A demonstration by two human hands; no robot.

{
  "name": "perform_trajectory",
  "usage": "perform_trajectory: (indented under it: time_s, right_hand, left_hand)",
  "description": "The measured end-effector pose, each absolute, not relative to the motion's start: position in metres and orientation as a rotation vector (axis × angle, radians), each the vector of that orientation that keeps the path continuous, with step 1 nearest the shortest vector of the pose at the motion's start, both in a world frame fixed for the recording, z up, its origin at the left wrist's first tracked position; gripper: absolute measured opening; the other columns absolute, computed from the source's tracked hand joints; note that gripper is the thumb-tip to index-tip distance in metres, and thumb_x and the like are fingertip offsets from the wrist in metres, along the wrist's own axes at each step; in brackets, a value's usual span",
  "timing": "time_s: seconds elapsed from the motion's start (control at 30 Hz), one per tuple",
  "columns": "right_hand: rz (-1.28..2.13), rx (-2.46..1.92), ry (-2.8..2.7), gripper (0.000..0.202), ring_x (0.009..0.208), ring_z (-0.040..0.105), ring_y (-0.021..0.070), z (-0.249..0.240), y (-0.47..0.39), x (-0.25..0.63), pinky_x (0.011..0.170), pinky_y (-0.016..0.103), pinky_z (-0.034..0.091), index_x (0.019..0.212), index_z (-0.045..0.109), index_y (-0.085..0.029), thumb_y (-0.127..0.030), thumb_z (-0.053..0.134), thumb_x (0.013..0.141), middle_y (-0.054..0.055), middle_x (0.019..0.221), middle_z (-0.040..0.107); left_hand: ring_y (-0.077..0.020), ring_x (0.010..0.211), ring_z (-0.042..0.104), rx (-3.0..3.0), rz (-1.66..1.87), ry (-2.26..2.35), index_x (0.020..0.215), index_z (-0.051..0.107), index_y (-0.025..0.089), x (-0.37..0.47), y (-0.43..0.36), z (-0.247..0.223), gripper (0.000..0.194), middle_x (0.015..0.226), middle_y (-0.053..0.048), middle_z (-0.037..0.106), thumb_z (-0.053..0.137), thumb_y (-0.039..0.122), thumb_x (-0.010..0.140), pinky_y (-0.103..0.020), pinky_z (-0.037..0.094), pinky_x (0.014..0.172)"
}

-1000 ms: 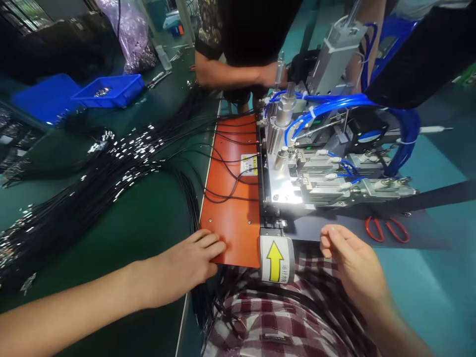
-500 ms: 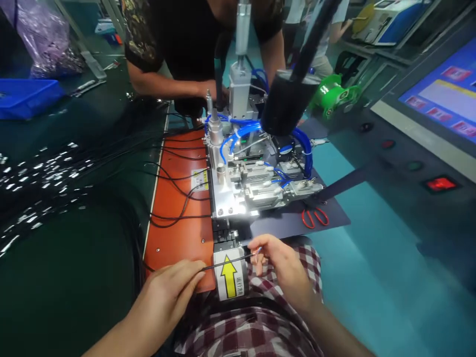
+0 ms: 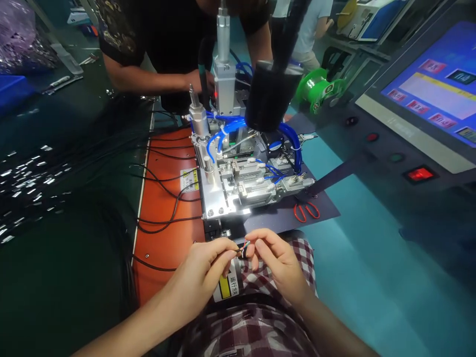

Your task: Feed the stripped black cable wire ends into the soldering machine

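Observation:
My left hand [image 3: 210, 265] pinches a black cable [image 3: 159, 268] close to its end. The cable runs in from the left, passes under that hand and comes out at the fingertips. Thin coloured wires [image 3: 245, 245], among them red and green, fan out from the cut end. My right hand [image 3: 277, 258] is curled at these wires, thumb and forefinger closed about their tips. Both hands are over the near end of the machine, above a white label with a yellow arrow [image 3: 225, 287], which my left hand partly covers.
Ahead stands a metal machine [image 3: 256, 191] with blue air hoses; several black cables lie across the orange plate [image 3: 163, 248]. Red-handled scissors [image 3: 307, 212] rest on the dark board. A control panel [image 3: 420, 148] is at right. Across the machine, a person's arm [image 3: 159, 84] reaches in.
My left hand has slid right along the cable to its end, close to my right hand. The coloured wires now show spread between the hands. The view has shifted slightly.

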State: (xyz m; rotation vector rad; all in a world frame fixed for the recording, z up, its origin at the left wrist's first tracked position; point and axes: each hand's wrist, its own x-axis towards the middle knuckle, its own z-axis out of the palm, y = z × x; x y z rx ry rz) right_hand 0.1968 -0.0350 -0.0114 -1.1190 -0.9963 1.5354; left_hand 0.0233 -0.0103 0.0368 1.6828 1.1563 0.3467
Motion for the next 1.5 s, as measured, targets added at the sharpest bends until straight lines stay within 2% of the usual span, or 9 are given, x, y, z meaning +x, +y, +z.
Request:
perform_trajectory:
  time_s: [0.2,0.37,0.6,0.7,0.83,0.97,1.17,1.37,1.5]
  right_hand:
    - [1.59,-1.122,-1.075,0.013,0.054,0.053,0.0082,-0.009,-0.032,0.196,0.051,0.02,0.044,0.095,0.062,-0.022,-0.026,0.053,0.087,-0.001,0.071,0.06]
    - [1.517,-1.159,-1.079,0.005,0.048,0.049,0.007,-0.007,-0.028,0.192,0.045,0.018,0.039,0.078,0.062,-0.019,-0.023,0.061,0.081,-0.003,0.062,0.056]
    - [1.396,-1.213,-1.165,0.01,0.052,0.048,0.0085,-0.009,-0.034,0.179,0.05,0.021,0.041,0.075,0.056,-0.019,-0.023,0.056,0.083,-0.003,0.066,0.053]
    - [1.245,-1.306,-1.25,0.01,0.058,0.049,0.0104,-0.009,-0.042,0.172,0.055,0.023,0.042,0.076,0.053,-0.019,-0.022,0.054,0.085,-0.001,0.071,0.054]
    - [1.228,-1.381,-1.291,0.011,0.061,0.049,0.0121,-0.007,-0.046,0.169,0.056,0.024,0.041,0.076,0.052,-0.019,-0.023,0.052,0.086,0.0,0.071,0.055]
    - [1.172,-1.368,-1.356,0.012,0.064,0.05,0.0136,-0.005,-0.047,0.172,0.06,0.025,0.041,0.073,0.051,-0.019,-0.02,0.051,0.085,0.0,0.071,0.054]
    - [1.295,-1.345,-1.395,0.014,0.063,0.047,0.0128,-0.004,-0.052,0.17,0.059,0.025,0.039,0.071,0.049,-0.019,-0.021,0.052,0.085,-0.001,0.069,0.051]
    - [1.466,-1.361,-1.175,0.016,0.054,0.042,0.0102,-0.004,-0.051,0.17,0.051,0.022,0.037,0.07,0.05,-0.018,-0.026,0.055,0.083,-0.004,0.06,0.046]
    - [1.645,-1.297,-0.997,0.019,0.049,0.04,0.0084,-0.001,-0.049,0.168,0.047,0.021,0.035,0.07,0.05,-0.018,-0.031,0.058,0.081,-0.006,0.055,0.044]
  left_hand:
    - [-0.0074,0.048,0.03,1.338,0.404,1.064,0.082,0.057,0.019,0.018,-0.014,0.03,0.03,0.058,0.005,0.038,0.036,0.037,0.093,-0.018,0.022,0.042]
    - [-0.0058,0.044,0.024,1.159,0.419,1.0,0.08,0.056,0.017,0.016,-0.013,0.028,0.031,0.053,0.007,0.035,0.038,0.039,0.092,-0.017,0.018,0.04]
    - [-0.0049,0.039,0.016,0.938,0.376,0.916,0.077,0.053,0.017,0.015,-0.007,0.023,0.029,0.048,0.009,0.03,0.039,0.038,0.091,-0.017,0.013,0.036]
    - [-0.0048,0.041,0.023,1.014,0.432,1.016,0.077,0.054,0.017,0.016,-0.011,0.023,0.028,0.052,0.008,0.034,0.044,0.04,0.089,-0.016,0.017,0.036]
    - [-0.0069,0.054,0.039,1.158,0.572,1.144,0.092,0.058,0.019,0.021,-0.017,0.028,0.018,0.069,0.003,0.05,0.055,0.035,0.084,-0.015,0.028,0.041]
    - [-0.0063,0.048,0.038,1.111,0.606,1.213,0.082,0.062,0.017,0.024,-0.018,0.033,0.017,0.062,0.003,0.05,0.06,0.034,0.08,-0.016,0.028,0.039]
    - [-0.0037,0.04,0.025,0.885,0.572,1.216,0.072,0.061,0.015,0.027,-0.017,0.029,0.023,0.045,0.009,0.032,0.063,0.036,0.078,-0.015,0.021,0.037]
    - [-0.002,0.04,0.032,0.851,0.557,1.195,0.08,0.063,0.015,0.027,-0.017,0.033,0.016,0.057,0.005,0.053,0.064,0.032,0.078,-0.014,0.021,0.036]
    - [-0.0029,0.042,0.037,0.835,0.554,1.124,0.08,0.063,0.016,0.025,-0.017,0.032,0.012,0.057,0.004,0.057,0.063,0.028,0.079,-0.014,0.024,0.038]
